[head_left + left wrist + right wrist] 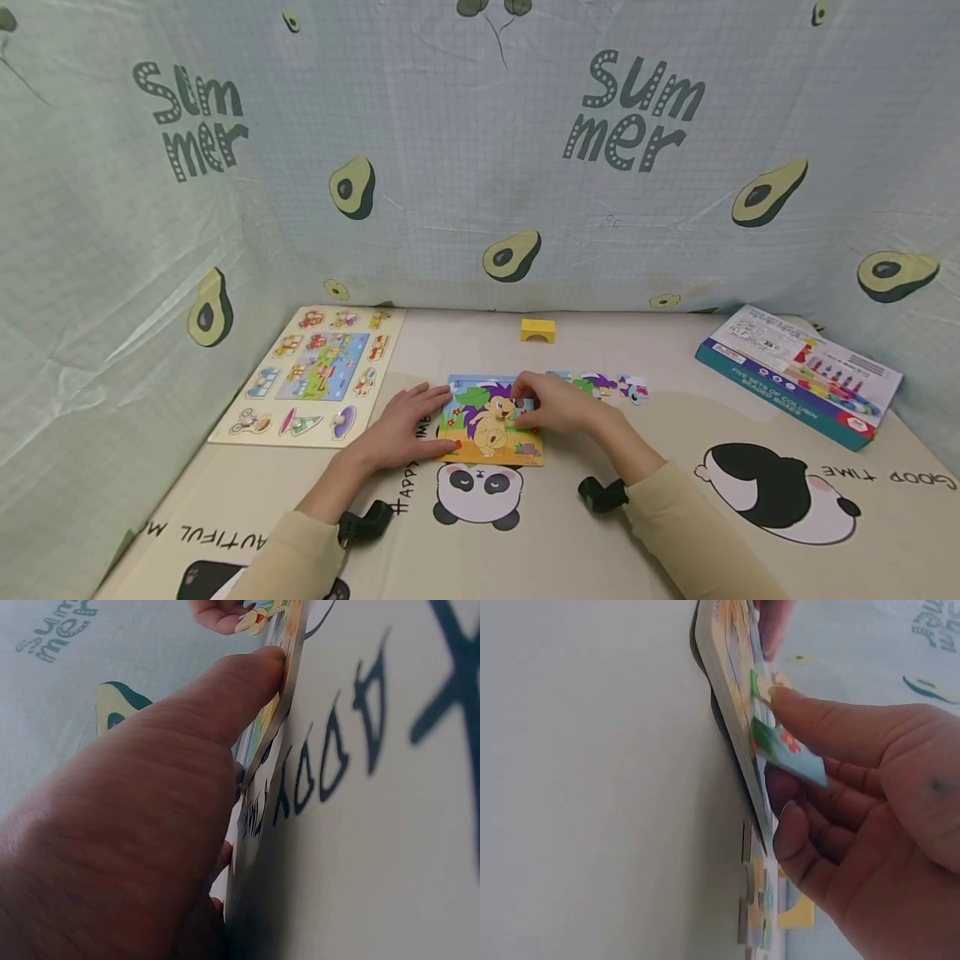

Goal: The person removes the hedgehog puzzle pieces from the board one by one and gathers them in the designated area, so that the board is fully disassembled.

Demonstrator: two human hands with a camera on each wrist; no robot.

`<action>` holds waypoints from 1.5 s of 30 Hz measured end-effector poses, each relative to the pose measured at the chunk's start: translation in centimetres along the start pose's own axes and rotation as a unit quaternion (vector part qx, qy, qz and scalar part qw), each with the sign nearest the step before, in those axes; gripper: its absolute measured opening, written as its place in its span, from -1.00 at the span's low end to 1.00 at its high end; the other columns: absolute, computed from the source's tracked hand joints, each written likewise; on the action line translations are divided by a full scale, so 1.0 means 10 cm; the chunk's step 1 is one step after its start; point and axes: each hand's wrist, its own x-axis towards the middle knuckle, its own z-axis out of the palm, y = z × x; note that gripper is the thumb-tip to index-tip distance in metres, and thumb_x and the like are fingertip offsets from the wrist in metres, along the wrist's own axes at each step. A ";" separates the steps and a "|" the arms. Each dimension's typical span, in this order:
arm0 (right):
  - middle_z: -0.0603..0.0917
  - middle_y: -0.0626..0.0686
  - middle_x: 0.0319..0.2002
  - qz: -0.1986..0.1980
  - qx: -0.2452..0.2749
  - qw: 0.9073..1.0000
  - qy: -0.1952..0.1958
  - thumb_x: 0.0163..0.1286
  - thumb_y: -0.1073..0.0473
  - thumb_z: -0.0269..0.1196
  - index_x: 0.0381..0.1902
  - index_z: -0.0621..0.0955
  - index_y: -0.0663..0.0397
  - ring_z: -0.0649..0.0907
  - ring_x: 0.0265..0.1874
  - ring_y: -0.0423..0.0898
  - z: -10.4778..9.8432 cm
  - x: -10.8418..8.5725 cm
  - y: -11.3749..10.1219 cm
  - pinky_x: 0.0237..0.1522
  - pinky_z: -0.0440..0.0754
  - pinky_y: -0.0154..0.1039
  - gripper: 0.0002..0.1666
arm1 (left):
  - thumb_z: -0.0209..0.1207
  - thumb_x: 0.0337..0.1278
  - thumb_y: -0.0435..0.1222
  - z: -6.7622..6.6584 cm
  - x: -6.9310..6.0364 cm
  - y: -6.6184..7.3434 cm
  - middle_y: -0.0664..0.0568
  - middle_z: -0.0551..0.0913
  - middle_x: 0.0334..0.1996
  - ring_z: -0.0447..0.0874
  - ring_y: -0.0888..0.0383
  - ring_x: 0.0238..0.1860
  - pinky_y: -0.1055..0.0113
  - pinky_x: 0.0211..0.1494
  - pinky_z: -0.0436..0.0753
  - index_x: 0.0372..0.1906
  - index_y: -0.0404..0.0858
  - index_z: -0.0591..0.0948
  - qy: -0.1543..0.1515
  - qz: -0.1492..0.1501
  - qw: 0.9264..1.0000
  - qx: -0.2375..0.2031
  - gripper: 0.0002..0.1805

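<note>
- Head view: the hedgehog jigsaw (489, 442) lies midway between the worktop's (547, 567) left and right edges, in from its far edge.
- The left hand (405, 421) rests at the jigsaw's left edge, fingers stretched out, thumb apart from them and on the near left corner.
- The right hand (558, 404) is over the jigsaw's right edge, its fingers bent; loose jigsaw pieces (633, 389) lie just beyond it.
- Toward the worktop's far left corner lies a picture puzzle board (322, 367); near the far edge, a yellow arch block (537, 327); by the right edge, a beaded-column box (802, 375).
- Left wrist view: the thumb touches the jigsaw's edge; the other fingers are mostly hidden.
- Right wrist view: thumb and fingers pinch a flowered jigsaw piece (789, 754), tilted beside the jigsaw's face; I cannot tell whether they touch.
</note>
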 end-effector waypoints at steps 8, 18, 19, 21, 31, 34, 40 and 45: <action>0.56 -0.07 -0.35 -0.047 0.041 0.998 -0.001 0.37 0.21 0.37 -0.10 0.57 0.01 0.51 -0.31 -0.08 -0.02 0.00 0.10 -0.24 0.51 -0.21 -0.79 | 0.35 0.13 0.13 -0.01 -0.01 0.01 -0.06 0.35 0.47 0.02 -0.18 0.55 -0.13 0.56 -0.11 0.47 -0.24 0.41 0.003 0.002 1.000 -0.004 -0.11; 0.58 -0.05 -0.33 -0.053 0.084 0.995 0.001 0.39 0.26 0.34 -0.08 0.58 0.04 0.52 -0.31 -0.09 -0.02 0.00 0.15 -0.25 0.50 -0.24 -0.80 | 0.35 0.12 0.13 0.00 -0.01 0.02 -0.07 0.36 0.47 0.02 -0.17 0.55 -0.12 0.56 -0.11 0.48 -0.23 0.40 0.002 0.000 1.000 -0.002 -0.11; 0.57 -0.04 -0.33 -0.052 0.089 0.995 0.002 0.39 0.26 0.34 -0.07 0.58 0.05 0.51 -0.31 -0.09 -0.02 0.00 0.15 -0.27 0.49 -0.25 -0.80 | 0.35 0.12 0.12 0.00 -0.01 0.02 -0.06 0.36 0.47 0.02 -0.17 0.55 -0.12 0.56 -0.12 0.48 -0.23 0.40 0.001 -0.001 1.000 -0.002 -0.11; 0.57 -0.03 -0.34 -0.048 0.102 0.994 0.003 0.39 0.27 0.34 -0.06 0.58 0.05 0.51 -0.33 -0.08 -0.03 -0.01 0.14 -0.31 0.50 -0.26 -0.79 | 0.35 0.12 0.13 0.00 -0.01 0.02 -0.06 0.35 0.47 0.02 -0.17 0.55 -0.12 0.56 -0.12 0.48 -0.23 0.40 0.000 -0.002 1.000 -0.003 -0.11; 0.62 -0.05 -0.24 -0.063 0.091 0.994 0.017 0.39 0.27 0.34 -0.04 0.58 0.05 0.54 -0.29 -0.07 -0.16 -0.09 0.14 -0.23 0.55 -0.21 -0.78 | 0.35 0.13 0.12 -0.01 -0.01 0.01 -0.07 0.36 0.46 0.03 -0.18 0.54 -0.13 0.56 -0.11 0.47 -0.24 0.40 0.003 0.003 1.000 0.000 -0.11; 0.64 -0.04 -0.22 -0.056 0.094 0.994 0.022 0.40 0.27 0.33 -0.04 0.58 0.05 0.56 -0.26 -0.06 -0.20 -0.15 0.19 -0.20 0.57 -0.18 -0.79 | 0.35 0.13 0.12 -0.01 -0.01 0.01 -0.08 0.37 0.46 0.03 -0.19 0.54 -0.14 0.55 -0.10 0.47 -0.25 0.41 0.005 0.006 1.000 0.001 -0.12; 0.63 -0.02 -0.26 -0.044 0.103 0.993 0.037 0.39 0.27 0.34 -0.06 0.58 0.08 0.55 -0.29 -0.03 -0.26 -0.29 0.36 -0.25 0.54 -0.17 -0.79 | 0.35 0.12 0.13 -0.01 -0.01 0.01 -0.07 0.36 0.46 0.03 -0.18 0.54 -0.14 0.55 -0.10 0.47 -0.24 0.41 0.003 0.002 1.000 -0.001 -0.11; 0.63 -0.01 -0.22 -0.050 0.103 0.992 0.048 0.40 0.30 0.31 -0.06 0.57 0.12 0.56 -0.27 -0.02 -0.32 -0.41 0.50 -0.23 0.55 -0.18 -0.81 | 0.35 0.12 0.13 -0.01 -0.01 0.01 -0.06 0.36 0.46 0.03 -0.18 0.54 -0.14 0.55 -0.10 0.47 -0.24 0.41 0.003 0.001 1.000 -0.003 -0.11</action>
